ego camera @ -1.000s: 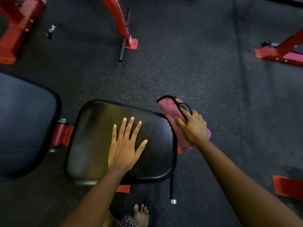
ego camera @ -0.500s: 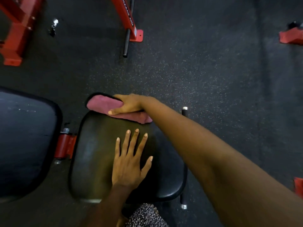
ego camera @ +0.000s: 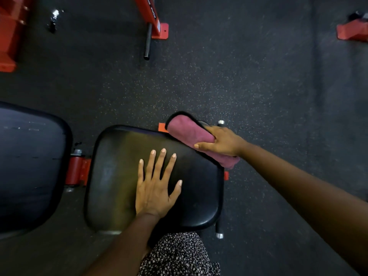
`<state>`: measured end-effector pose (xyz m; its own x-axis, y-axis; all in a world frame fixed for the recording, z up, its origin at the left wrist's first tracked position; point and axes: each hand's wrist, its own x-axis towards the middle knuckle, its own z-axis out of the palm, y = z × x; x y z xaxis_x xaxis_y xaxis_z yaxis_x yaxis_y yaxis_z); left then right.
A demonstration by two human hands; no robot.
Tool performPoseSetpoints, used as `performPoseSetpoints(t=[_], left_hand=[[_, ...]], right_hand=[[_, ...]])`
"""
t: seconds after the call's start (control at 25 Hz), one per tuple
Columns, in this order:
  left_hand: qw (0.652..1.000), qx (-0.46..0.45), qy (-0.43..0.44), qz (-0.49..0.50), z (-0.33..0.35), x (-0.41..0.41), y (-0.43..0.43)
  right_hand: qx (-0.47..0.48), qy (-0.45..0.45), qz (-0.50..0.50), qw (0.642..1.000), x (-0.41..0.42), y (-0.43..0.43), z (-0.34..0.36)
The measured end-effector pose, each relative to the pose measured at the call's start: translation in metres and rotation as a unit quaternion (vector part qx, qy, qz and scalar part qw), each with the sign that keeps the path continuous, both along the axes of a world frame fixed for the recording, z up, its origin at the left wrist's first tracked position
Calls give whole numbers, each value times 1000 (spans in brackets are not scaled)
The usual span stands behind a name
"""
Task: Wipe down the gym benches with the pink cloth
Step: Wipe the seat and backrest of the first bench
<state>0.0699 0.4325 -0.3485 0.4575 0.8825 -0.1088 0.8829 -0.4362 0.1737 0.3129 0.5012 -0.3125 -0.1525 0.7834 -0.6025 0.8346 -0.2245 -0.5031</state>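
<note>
A black padded bench seat fills the middle of the head view. My left hand lies flat on it with fingers spread and holds nothing. At the seat's far right corner my right hand grips the folded pink cloth, thumb and fingers curled round it. The cloth drapes over the seat's far right edge, and its lower end hangs past the rim. To the left, across a red hinge bracket, lies the larger black back pad of the same bench.
Dark speckled rubber floor surrounds the bench. A red frame leg with a black bar stands at top centre, more red frame at top left, and a red foot at top right. My patterned clothing shows at the bottom.
My right hand has swept the pink cloth from the seat's far left corner along the far edge to the far right corner. My left hand stays flat on the seat.
</note>
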Motion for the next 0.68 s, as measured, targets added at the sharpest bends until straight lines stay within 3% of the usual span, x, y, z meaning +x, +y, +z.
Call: performPoseSetpoints(t=[0.12,0.28,0.52,0.6,0.68], left_hand=[[1000,5,2,-1,-1,0,0],[1000,4,5,-3,-3,0,0],[1000,-4,6,-1,-2,0,-1],[1000,-7,4,-1,-1,-1,-1],[1000,-9,4,-5,-2,-1,-3]], right_hand=[[6,32,-183,983,4,-50,-4],[10,73,-417,906,-30,-122,-8],[43,63,-550,832,-98,-195,-16],[55,73,-620,779,-120,-205,-22],[65,80,-703,703,-147,-207,-26]])
